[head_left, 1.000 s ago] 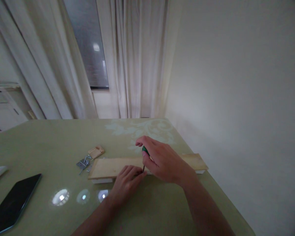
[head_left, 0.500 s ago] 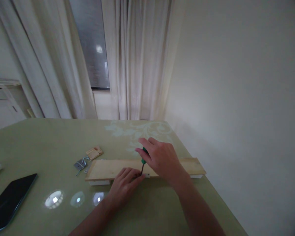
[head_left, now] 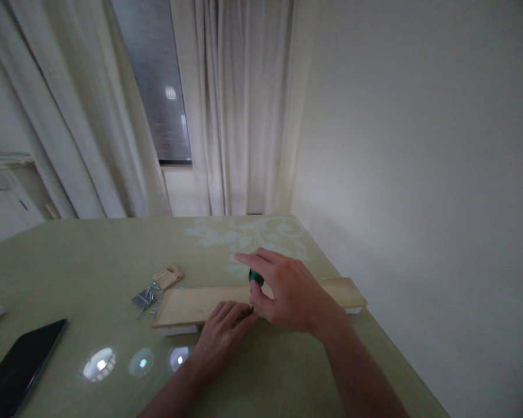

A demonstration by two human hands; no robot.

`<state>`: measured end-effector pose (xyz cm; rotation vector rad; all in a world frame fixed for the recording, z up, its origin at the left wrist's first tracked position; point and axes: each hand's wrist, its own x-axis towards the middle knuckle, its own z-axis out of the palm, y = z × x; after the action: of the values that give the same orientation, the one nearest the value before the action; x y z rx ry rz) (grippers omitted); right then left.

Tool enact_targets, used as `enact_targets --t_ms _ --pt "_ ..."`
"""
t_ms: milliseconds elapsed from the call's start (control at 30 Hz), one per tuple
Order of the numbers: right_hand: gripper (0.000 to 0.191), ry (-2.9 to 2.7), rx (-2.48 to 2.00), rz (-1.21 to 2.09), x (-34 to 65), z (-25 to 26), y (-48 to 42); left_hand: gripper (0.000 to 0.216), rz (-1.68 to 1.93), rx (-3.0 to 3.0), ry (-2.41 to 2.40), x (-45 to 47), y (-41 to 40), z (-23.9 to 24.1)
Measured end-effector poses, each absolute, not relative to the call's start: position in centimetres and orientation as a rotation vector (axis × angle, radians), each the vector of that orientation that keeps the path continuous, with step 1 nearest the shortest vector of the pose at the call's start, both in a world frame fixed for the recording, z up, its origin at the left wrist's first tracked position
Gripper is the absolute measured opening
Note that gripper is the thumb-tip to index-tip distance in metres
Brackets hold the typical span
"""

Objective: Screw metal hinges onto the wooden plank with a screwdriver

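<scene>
A pale wooden board (head_left: 185,305) lies across the table, with white supports (head_left: 179,330) under its ends. My right hand (head_left: 289,290) is closed round the green handle of a screwdriver (head_left: 256,277), index finger stretched out over it. The screwdriver stands nearly upright at the board's front edge; its shaft is mostly hidden by my thumb. My left hand (head_left: 224,332) rests against the board's front edge, fingers pinched together beside the screwdriver's tip. Something small and dark shows at those fingertips, too hidden to name.
Behind the board's left end lie loose screws and metal pieces (head_left: 144,297) and a small wooden piece (head_left: 168,276). A black tablet or phone (head_left: 24,366) lies at the left on the green table (head_left: 100,249). A wall (head_left: 418,203) runs along the right side.
My right hand has turned about the screwdriver handle, its thumb now lower and covering the shaft and the small metal plate. My left hand stays at the board's edge. The view has shifted slightly.
</scene>
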<state>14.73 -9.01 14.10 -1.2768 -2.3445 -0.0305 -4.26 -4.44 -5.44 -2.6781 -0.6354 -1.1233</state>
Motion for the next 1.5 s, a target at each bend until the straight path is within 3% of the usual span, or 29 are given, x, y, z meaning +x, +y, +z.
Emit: enact_targets --t_ms 133,233,333,467,567,700,833,933,1100,1267,1500 --pt "0.034 -2.311 -1.422 -0.094 14.6 13.8 -8.3 0.029 -1.104 -2.685 -0.621 -4.2 -4.5 -5.3" --pt "0.043 -2.239 -1.576 -0.215 14.3 13.7 -7.6 0.029 -1.122 -2.668 -0.636 -4.2 -4.5 -5.4" --pt "0.036 -2.226 -1.513 -0.217 14.7 14.0 -8.1 0.028 -1.101 -2.683 -0.661 -4.2 -4.6 -5.6" --pt "0.05 -2.261 -1.394 -0.119 15.5 14.2 -9.1 0.028 -1.078 -2.701 -0.658 -4.3 -4.6 -5.7" --pt "0.031 -2.28 -1.438 -0.147 15.2 13.8 -8.4 0.028 -1.092 -2.685 -0.673 -4.2 -4.6 -5.7" --pt "0.047 -2.265 -1.568 -0.293 14.3 13.4 -7.3 0.026 -1.111 -2.653 -0.678 -4.1 -4.6 -5.7" --pt "0.033 -2.298 -1.436 -0.247 14.6 13.9 -8.4 0.024 -1.125 -2.644 -0.665 -4.0 -4.6 -5.4" --pt "0.044 -2.311 -1.305 -0.097 15.1 14.2 -9.1 0.023 -1.134 -2.664 -0.647 -3.9 -4.7 -5.3" --pt "0.023 -2.275 -1.368 -0.101 15.0 13.4 -7.3 0.025 -1.152 -2.665 -0.653 -3.8 -4.6 -5.4" --pt "0.042 -2.264 -1.533 -0.315 14.4 13.0 -6.7 0.024 -1.154 -2.66 -0.647 -3.7 -4.5 -5.6" --pt "0.047 -2.292 -1.316 -0.029 14.2 13.4 -8.2 0.022 -1.165 -2.646 -0.669 -3.6 -4.7 -5.3"
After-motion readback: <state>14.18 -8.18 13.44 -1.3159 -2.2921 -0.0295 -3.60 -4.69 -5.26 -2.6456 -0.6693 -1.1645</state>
